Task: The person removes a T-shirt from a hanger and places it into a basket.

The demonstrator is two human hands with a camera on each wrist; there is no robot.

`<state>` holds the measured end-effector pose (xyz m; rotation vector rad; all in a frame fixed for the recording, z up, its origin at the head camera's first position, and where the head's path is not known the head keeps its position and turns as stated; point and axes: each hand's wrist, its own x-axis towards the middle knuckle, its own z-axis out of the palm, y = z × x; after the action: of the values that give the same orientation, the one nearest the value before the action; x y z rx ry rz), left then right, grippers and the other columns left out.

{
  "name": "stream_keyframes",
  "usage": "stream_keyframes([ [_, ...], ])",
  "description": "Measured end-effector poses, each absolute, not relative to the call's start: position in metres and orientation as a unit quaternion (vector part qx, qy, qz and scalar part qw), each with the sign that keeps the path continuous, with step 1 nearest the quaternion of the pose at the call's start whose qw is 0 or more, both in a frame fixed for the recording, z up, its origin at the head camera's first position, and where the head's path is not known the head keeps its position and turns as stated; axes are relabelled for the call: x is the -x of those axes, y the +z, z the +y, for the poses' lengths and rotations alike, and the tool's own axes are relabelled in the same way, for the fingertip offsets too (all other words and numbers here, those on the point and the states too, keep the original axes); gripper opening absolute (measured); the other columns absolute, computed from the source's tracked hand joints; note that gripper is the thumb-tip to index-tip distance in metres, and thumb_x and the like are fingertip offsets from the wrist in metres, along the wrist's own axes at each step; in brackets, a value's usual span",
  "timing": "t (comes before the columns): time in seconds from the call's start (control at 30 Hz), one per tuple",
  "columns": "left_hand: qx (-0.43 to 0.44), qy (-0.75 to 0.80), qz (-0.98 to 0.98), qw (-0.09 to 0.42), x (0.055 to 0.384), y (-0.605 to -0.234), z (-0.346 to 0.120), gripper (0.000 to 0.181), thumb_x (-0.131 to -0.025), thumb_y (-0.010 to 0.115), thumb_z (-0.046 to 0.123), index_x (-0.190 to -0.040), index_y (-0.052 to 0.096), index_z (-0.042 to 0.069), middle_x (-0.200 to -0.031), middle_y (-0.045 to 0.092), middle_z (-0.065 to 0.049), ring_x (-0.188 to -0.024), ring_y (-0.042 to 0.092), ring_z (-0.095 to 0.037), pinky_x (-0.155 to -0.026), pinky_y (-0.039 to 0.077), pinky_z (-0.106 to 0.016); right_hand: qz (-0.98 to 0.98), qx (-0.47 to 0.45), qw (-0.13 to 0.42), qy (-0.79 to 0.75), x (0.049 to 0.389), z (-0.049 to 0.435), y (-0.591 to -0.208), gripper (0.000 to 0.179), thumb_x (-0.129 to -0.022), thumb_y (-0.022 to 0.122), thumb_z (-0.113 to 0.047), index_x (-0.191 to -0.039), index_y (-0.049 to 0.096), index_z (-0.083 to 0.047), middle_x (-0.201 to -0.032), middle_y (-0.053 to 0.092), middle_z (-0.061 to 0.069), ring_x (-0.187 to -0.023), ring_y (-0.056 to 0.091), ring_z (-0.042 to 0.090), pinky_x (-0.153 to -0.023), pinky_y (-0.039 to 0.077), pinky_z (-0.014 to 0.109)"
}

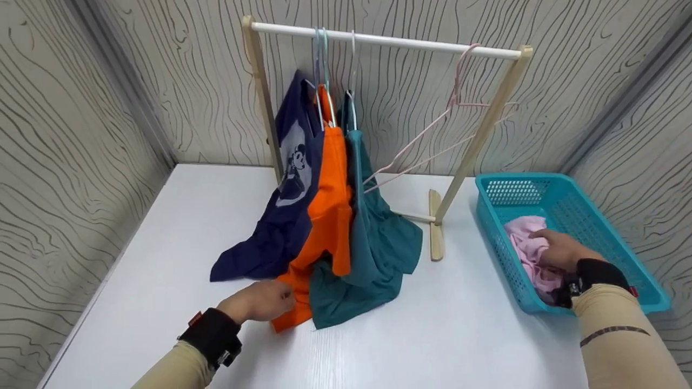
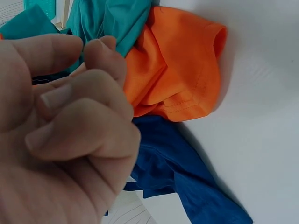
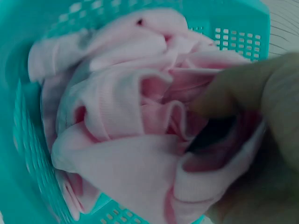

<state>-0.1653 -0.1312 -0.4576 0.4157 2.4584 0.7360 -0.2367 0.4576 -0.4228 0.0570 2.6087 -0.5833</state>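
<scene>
In the head view, my right hand (image 1: pixel 565 249) reaches into the turquoise basket (image 1: pixel 616 237) and grips a crumpled pink garment (image 1: pixel 523 229). The right wrist view shows ribbed edges on this pink cloth, with the thumb and fingers at one edge. My left hand (image 1: pixel 262 301) hovers by the low end of the orange garment (image 1: pixel 330 189), fingers loosely curled and holding nothing. Beside the orange one hang a navy garment (image 1: pixel 265 237) with a cartoon mouse print and a teal garment (image 1: pixel 373 254); the lower parts of all three lie on the table.
A rack with a white rail (image 1: pixel 400 40) and wooden posts stands at the back of the white table (image 1: pixel 448 335). Toward its right end hangs a bare pink hanger (image 1: pixel 416 138). Patterned walls (image 1: pixel 205 70) enclose the table on the back and sides.
</scene>
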Motion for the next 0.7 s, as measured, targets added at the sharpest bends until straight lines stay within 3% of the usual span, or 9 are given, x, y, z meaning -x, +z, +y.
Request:
stream_keyframes([
  [0.13,-0.158,0.267,0.912,0.267,0.167,-0.45,-0.128,0.016,-0.095,0.052,0.017,-0.083,0.059,0.012,-0.071,0.046,0.002,-0.067,0.046,-0.017,-0.063,0.035,-0.033,0.954,0.008,0.226,-0.196,0.24,0.445,-0.415,0.068,-0.082,0.054,-0.009,-0.144,0.031,0.005,-0.138,0.022,0.048,-0.11,0.037,0.058,-0.078,0.045,0.055],
  [0.27,-0.169,0.259,0.916,0.255,0.169,-0.432,-0.121,0.015,-0.096,0.052,0.017,-0.085,0.062,0.012,-0.073,0.05,0.003,-0.069,0.048,-0.016,-0.064,0.038,-0.032,0.969,0.044,0.174,-0.17,0.244,0.42,-0.395,0.058,-0.088,0.054,-0.014,-0.141,0.039,0.003,-0.142,0.03,0.043,-0.125,0.031,0.062,-0.09,0.039,0.07],
  [0.43,-0.212,0.25,0.915,0.236,0.168,-0.39,-0.103,0.017,-0.099,0.051,0.021,-0.087,0.061,0.014,-0.071,0.05,0.003,-0.066,0.049,-0.015,-0.062,0.039,-0.031,0.965,0.101,0.144,-0.192,0.246,0.368,-0.386,0.041,-0.095,0.049,-0.012,-0.135,0.05,-0.001,-0.132,0.054,0.029,-0.121,0.051,0.047,-0.094,0.046,0.062],
  [0.57,-0.252,0.229,0.914,0.221,0.165,-0.347,-0.079,0.018,-0.101,0.05,0.027,-0.092,0.062,0.016,-0.071,0.051,0.004,-0.065,0.051,-0.015,-0.061,0.04,-0.028,0.952,0.135,0.185,-0.204,0.242,0.328,-0.392,0.034,-0.097,0.05,-0.011,-0.131,0.054,-0.005,-0.124,0.061,0.023,-0.109,0.06,0.036,-0.092,0.051,0.054],
  [0.7,-0.28,0.194,0.925,0.168,0.17,-0.307,-0.049,0.021,-0.102,0.048,0.031,-0.096,0.062,0.017,-0.073,0.052,0.003,-0.067,0.053,-0.015,-0.062,0.043,-0.027,0.941,0.16,0.221,-0.201,0.238,0.298,-0.41,0.031,-0.095,0.052,-0.009,-0.126,0.058,-0.006,-0.117,0.065,0.019,-0.1,0.062,0.028,-0.09,0.053,0.051],
])
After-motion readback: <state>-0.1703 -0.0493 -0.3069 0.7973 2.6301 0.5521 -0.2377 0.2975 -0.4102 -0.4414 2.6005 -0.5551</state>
